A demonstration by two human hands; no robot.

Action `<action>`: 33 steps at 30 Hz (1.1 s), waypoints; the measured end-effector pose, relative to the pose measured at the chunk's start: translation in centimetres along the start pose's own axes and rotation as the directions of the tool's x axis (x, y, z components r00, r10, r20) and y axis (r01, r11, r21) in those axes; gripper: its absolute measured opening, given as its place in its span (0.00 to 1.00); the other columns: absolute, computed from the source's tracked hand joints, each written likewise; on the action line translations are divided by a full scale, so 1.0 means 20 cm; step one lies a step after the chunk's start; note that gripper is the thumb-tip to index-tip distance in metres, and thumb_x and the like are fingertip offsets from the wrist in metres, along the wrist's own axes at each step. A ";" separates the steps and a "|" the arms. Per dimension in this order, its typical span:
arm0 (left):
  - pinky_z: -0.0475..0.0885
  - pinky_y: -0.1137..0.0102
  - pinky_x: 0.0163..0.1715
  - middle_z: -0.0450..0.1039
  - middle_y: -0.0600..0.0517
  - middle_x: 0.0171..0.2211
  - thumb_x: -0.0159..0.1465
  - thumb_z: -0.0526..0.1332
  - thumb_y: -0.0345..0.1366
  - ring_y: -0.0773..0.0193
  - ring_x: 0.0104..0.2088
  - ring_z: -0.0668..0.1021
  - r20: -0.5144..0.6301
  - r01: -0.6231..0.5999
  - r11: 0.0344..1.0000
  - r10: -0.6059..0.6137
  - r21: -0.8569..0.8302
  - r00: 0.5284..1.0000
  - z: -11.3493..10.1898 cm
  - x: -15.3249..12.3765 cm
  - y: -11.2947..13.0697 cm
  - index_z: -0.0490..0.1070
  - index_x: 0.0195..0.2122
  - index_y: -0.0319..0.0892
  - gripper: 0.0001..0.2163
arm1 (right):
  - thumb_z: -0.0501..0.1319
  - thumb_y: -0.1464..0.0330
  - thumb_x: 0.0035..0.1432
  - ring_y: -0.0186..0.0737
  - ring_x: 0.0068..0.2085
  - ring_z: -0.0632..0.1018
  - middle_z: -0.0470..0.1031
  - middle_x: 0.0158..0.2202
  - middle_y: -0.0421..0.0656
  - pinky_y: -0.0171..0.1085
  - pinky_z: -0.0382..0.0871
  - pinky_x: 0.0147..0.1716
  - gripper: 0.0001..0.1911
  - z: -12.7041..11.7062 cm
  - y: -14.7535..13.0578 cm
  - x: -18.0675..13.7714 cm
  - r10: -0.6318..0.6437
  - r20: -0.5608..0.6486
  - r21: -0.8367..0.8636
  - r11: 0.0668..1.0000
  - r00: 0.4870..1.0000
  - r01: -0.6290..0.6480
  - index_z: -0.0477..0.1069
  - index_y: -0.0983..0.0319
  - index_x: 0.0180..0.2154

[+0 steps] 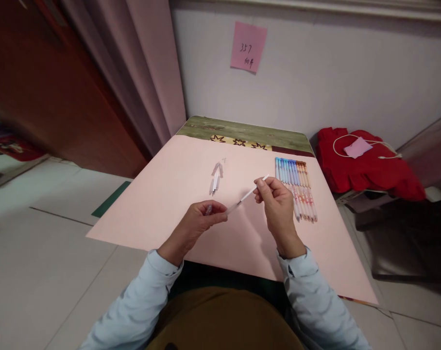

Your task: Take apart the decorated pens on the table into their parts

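Between the fingers of my right hand [277, 197] is a thin white pen refill [248, 194], slanting down to the left. My left hand [202, 218] pinches a translucent tube [232, 209] that looks like a pen barrel. The refill's lower end meets this tube; whether it is inside cannot be made out. A small greyish piece [208, 210] shows among my left fingers, its kind unclear. Just beyond my hands lie several loose pen parts [215, 182], with white refills and clear pieces in a small group. Assembled pens [293, 172] with blue, purple and brown tops lie in rows to the right.
A pale pink sheet [140, 204] covers most of the table, leaving a green wood-patterned strip [249, 126] at the back. Right of the table sits red cloth [366, 165] with a white cord. A pink note [248, 47] is stuck to the wall behind.
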State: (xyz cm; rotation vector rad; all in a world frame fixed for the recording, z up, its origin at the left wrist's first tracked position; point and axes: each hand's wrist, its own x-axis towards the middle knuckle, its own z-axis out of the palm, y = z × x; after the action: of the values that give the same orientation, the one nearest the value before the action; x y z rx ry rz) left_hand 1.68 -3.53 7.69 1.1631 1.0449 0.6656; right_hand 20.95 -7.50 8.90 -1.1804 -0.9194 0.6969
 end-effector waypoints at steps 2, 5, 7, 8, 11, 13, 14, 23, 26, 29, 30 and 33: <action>0.52 0.75 0.21 0.69 0.57 0.22 0.45 0.75 0.39 0.74 0.22 0.61 0.014 0.003 1.000 -0.004 0.027 1.000 0.00 0.00 0.00 0.79 0.31 0.42 0.13 | 0.64 0.59 0.60 0.31 0.26 0.69 0.70 0.25 0.37 0.33 0.64 0.28 0.12 0.00 0.00 0.00 -0.001 -0.002 -0.007 1.000 1.000 0.001 0.72 0.61 0.32; 0.50 0.76 0.20 0.68 0.57 0.21 0.46 0.75 0.40 0.74 0.22 0.60 0.030 0.019 0.999 -0.020 0.041 0.999 0.00 0.00 0.02 0.79 0.32 0.42 0.14 | 0.64 0.59 0.60 0.31 0.25 0.68 0.70 0.25 0.37 0.33 0.64 0.27 0.12 0.00 -0.01 0.01 -0.010 -0.016 -0.005 1.000 1.000 0.010 0.72 0.61 0.32; 0.49 0.76 0.20 0.70 0.56 0.22 0.47 0.75 0.40 0.74 0.21 0.60 0.051 0.039 0.999 -0.040 0.029 0.998 0.00 0.00 0.02 0.78 0.33 0.42 0.14 | 0.64 0.59 0.60 0.31 0.25 0.69 0.70 0.25 0.37 0.33 0.64 0.27 0.12 0.00 -0.02 0.01 -0.026 -0.019 -0.005 1.000 0.999 0.026 0.72 0.61 0.32; 0.49 0.75 0.20 0.72 0.54 0.23 0.47 0.74 0.41 0.74 0.21 0.59 0.070 0.051 0.999 -0.052 0.016 0.996 0.00 0.00 0.03 0.78 0.33 0.41 0.14 | 0.64 0.59 0.60 0.31 0.26 0.69 0.70 0.26 0.37 0.33 0.64 0.27 0.12 0.00 -0.02 0.01 -0.034 -0.015 -0.005 0.999 0.999 0.034 0.72 0.61 0.32; 0.46 0.75 0.20 0.76 0.51 0.26 0.49 0.73 0.42 0.75 0.20 0.58 0.157 0.084 0.995 -0.076 -0.049 0.985 0.00 -0.01 0.03 0.77 0.35 0.40 0.15 | 0.63 0.58 0.62 0.32 0.27 0.70 0.71 0.27 0.38 0.33 0.66 0.28 0.12 -0.01 -0.05 0.01 -0.052 0.027 -0.010 0.999 0.998 0.053 0.72 0.60 0.34; 0.45 0.74 0.19 0.76 0.49 0.26 0.51 0.72 0.44 0.75 0.20 0.57 0.219 0.092 0.992 -0.073 -0.080 0.973 -0.01 -0.02 0.03 0.77 0.34 0.39 0.15 | 0.61 0.59 0.63 0.32 0.27 0.71 0.71 0.27 0.38 0.33 0.67 0.28 0.11 -0.02 -0.07 0.00 -0.058 0.075 -0.022 0.998 0.995 0.060 0.72 0.60 0.35; 0.45 0.74 0.19 0.76 0.49 0.27 0.52 0.71 0.44 0.75 0.20 0.58 0.245 0.089 0.992 -0.065 -0.086 0.967 -0.01 -0.02 0.03 0.78 0.34 0.39 0.14 | 0.61 0.59 0.64 0.32 0.28 0.72 0.72 0.27 0.38 0.33 0.67 0.29 0.11 -0.03 -0.08 0.00 -0.060 0.100 -0.028 0.998 0.993 0.063 0.72 0.60 0.36; 0.48 0.74 0.20 0.71 0.50 0.25 0.58 0.67 0.47 0.73 0.21 0.61 0.299 0.057 0.997 -0.036 -0.060 0.954 -0.01 -0.04 0.05 0.80 0.36 0.39 0.15 | 0.60 0.56 0.62 0.33 0.27 0.71 0.72 0.26 0.39 0.33 0.68 0.28 0.14 -0.04 -0.13 0.02 -0.029 0.201 -0.076 0.996 0.979 0.046 0.71 0.60 0.34; 0.46 0.73 0.19 0.72 0.50 0.25 0.57 0.68 0.46 0.74 0.20 0.59 0.290 0.054 0.995 -0.028 -0.084 0.957 -0.01 -0.04 0.05 0.79 0.36 0.39 0.15 | 0.63 0.56 0.60 0.33 0.26 0.70 0.71 0.25 0.38 0.33 0.66 0.27 0.15 -0.02 -0.12 0.01 -0.016 0.232 -0.118 0.992 0.973 0.044 0.69 0.60 0.29; 0.45 0.73 0.19 0.75 0.48 0.27 0.56 0.69 0.46 0.74 0.20 0.59 0.292 0.057 0.993 -0.023 -0.108 0.956 -0.01 -0.03 0.04 0.79 0.37 0.38 0.15 | 0.65 0.56 0.57 0.32 0.25 0.67 0.67 0.22 0.37 0.33 0.63 0.24 0.17 -0.01 -0.09 0.00 0.003 0.289 -0.179 0.983 0.957 0.050 0.69 0.60 0.25; 0.45 0.73 0.19 0.76 0.47 0.27 0.56 0.69 0.46 0.74 0.20 0.59 0.285 0.057 0.991 -0.021 -0.120 0.958 0.00 -0.03 0.04 0.78 0.36 0.38 0.15 | 0.65 0.55 0.58 0.33 0.25 0.68 0.68 0.23 0.37 0.33 0.63 0.25 0.16 0.00 -0.08 -0.01 0.018 0.294 -0.177 0.984 0.956 0.036 0.71 0.60 0.27; 0.46 0.74 0.19 0.77 0.47 0.29 0.57 0.68 0.46 0.75 0.20 0.60 0.231 0.045 0.986 -0.007 -0.159 0.973 0.03 -0.02 0.04 0.77 0.36 0.39 0.15 | 0.59 0.52 0.62 0.35 0.29 0.73 0.74 0.29 0.40 0.35 0.68 0.30 0.18 0.03 -0.02 -0.06 0.101 0.248 -0.063 0.994 0.963 -0.088 0.76 0.60 0.38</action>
State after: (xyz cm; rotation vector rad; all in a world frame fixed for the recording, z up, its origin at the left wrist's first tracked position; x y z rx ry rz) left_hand 2.02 -3.90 8.64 1.0536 0.7934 0.5697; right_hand 19.88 -8.35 9.08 -1.2054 -1.1023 0.9204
